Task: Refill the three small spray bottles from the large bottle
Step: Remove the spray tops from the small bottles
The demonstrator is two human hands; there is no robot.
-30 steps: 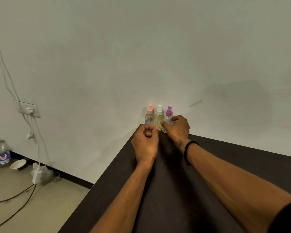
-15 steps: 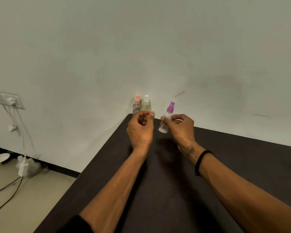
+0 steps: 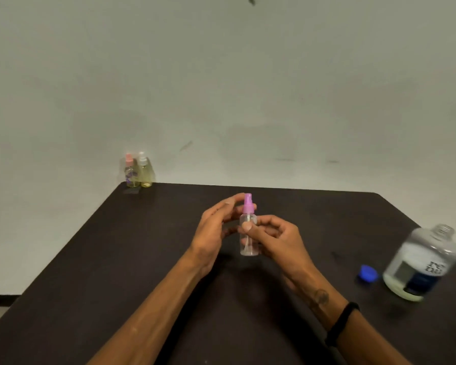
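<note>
Clear glossy plastic spray bottle (image 3: 248,233), matt dark table (image 3: 116,259).

No legible text; only blurred dark marks on the large bottle's label (image 3: 419,272).

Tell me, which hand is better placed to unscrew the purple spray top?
Probably left. The right hand grips the purple-topped bottle by its body, while the left hand's fingers are beside its spray top.

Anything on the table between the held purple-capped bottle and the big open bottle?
Only the blue cap, just left of the large bottle; the head view shows bare table otherwise.
</note>
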